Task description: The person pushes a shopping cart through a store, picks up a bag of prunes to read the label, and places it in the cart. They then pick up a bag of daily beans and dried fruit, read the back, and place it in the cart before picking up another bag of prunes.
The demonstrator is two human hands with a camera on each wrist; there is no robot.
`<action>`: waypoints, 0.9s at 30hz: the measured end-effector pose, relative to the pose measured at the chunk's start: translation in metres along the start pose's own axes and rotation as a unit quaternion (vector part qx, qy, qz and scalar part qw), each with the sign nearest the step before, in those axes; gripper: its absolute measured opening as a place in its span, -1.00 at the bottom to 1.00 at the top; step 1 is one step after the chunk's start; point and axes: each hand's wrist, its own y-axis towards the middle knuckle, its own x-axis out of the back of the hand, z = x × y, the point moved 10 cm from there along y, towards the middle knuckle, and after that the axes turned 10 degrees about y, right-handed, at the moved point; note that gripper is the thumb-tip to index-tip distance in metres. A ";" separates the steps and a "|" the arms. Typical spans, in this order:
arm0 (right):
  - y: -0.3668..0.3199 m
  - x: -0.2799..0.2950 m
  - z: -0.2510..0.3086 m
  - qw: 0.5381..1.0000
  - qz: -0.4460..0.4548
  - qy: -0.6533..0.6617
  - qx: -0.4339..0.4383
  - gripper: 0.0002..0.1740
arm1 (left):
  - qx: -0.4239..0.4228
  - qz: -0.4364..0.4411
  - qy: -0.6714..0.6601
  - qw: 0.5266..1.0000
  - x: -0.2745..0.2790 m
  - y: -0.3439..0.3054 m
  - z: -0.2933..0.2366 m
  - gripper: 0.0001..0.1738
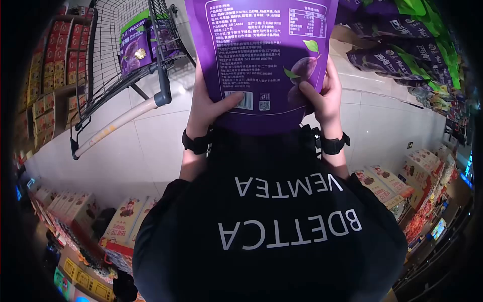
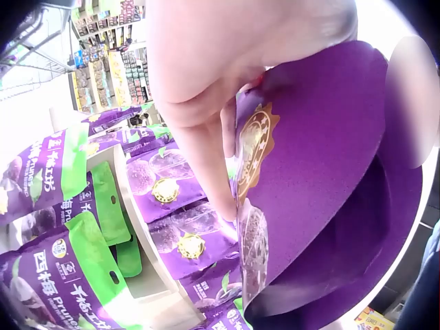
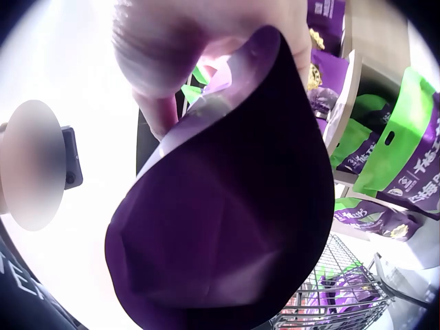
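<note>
The purple pouch (image 1: 271,60) is held up right of the shopping cart (image 1: 121,125), printed back toward the person, long axis running away from the body, bottom end nearest. The left hand (image 1: 207,103) grips its edge nearer the cart, the right hand (image 1: 325,98) its farther edge, forearms forward, thumbs on the back. Green-topped pouches (image 1: 390,63) lie farther from the cart.
</note>
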 end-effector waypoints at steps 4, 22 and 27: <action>0.026 0.002 0.006 0.999 0.030 0.017 0.024 -0.30 | -0.142 -0.071 0.113 0.981 0.000 0.004 -0.031 -0.09; 0.062 -0.007 -0.025 0.987 0.148 -0.011 -0.062 -0.34 | 0.135 -0.227 0.224 0.938 0.027 -0.037 0.004 -0.47; 0.068 -0.029 -0.014 0.991 0.122 0.021 -0.049 -0.25 | 0.105 -0.157 0.028 0.982 0.028 -0.016 0.006 -0.58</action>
